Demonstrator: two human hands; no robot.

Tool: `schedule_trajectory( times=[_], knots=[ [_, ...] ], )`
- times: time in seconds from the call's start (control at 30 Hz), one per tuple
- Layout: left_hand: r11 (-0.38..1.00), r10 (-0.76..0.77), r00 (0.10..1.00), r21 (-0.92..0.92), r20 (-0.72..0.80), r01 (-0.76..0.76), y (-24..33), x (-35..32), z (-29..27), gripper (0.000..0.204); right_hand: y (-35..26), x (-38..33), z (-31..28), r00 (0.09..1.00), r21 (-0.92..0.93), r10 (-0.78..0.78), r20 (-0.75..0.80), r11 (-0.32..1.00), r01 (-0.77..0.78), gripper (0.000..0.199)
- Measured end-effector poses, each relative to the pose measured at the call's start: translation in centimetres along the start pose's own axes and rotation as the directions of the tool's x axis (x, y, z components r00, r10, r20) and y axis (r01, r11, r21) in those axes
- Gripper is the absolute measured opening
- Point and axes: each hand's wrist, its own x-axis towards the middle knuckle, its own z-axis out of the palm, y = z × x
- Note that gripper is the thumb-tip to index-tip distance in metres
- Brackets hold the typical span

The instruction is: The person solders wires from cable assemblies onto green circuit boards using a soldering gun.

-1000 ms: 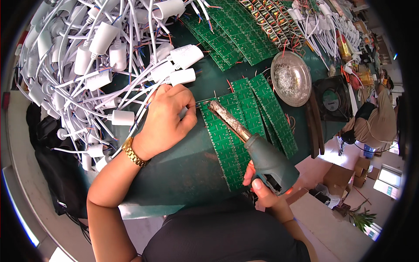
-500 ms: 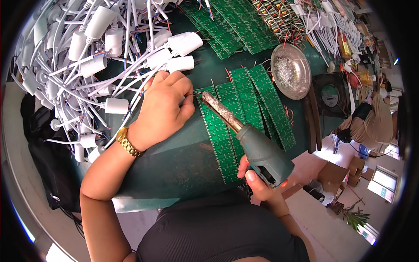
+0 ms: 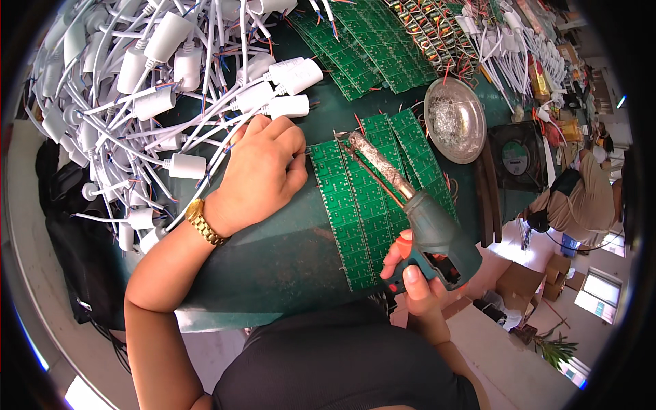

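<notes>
Green soldering gun gripped by right hand (fingers curled tight).

A single head-worn fisheye view looks steeply down from close above onto the green worktop. Straight edges bend toward its dark round rim. The person's forearms enter from the lower edge, and the room floor shows at the right rim.
</notes>
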Motion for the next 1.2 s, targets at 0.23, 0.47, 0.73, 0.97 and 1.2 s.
schedule_trajectory(
  times=[0.23, 0.47, 0.73, 0.97, 1.2],
  knots=[
    [0.999, 0.008, 1.0, -0.036, 0.005, -0.007, 0.0, -0.1, 0.0, 0.014, 1.0, 0.3, -0.3, 0.998, 0.078, -0.018, -0.068, 0.997, 0.024, 0.046],
    [0.986, -0.062, 0.997, -0.156, -0.054, 0.053, -0.8, -0.4, -0.1, 0.014, 0.7, 0.4, -0.2, 0.998, 0.05, -0.044, -0.035, 0.998, 0.046, 0.044],
    [0.972, -0.142, 0.985, -0.204, -0.101, 0.119, -0.1, -0.4, 0.1, 0.01, 0.5, 0.7, 0.0, 0.999, 0.035, -0.034, 0.037, 0.999, 0.032, 0.043],
    [0.976, -0.091, 0.992, -0.207, -0.086, 0.072, -0.5, -0.1, 0.1, 0.01, 0.2, 1.0, -0.1, 0.997, 0.037, 0.019, 0.075, 0.999, -0.022, 0.022],
    [0.989, -0.109, 0.987, -0.111, -0.118, 0.096, -0.3, 0.1, 0.4, 0.011, 0.6, 0.5, -0.2, 0.994, 0.01, 0.049, 0.1, 0.999, -0.05, 0.018]
  ],
)
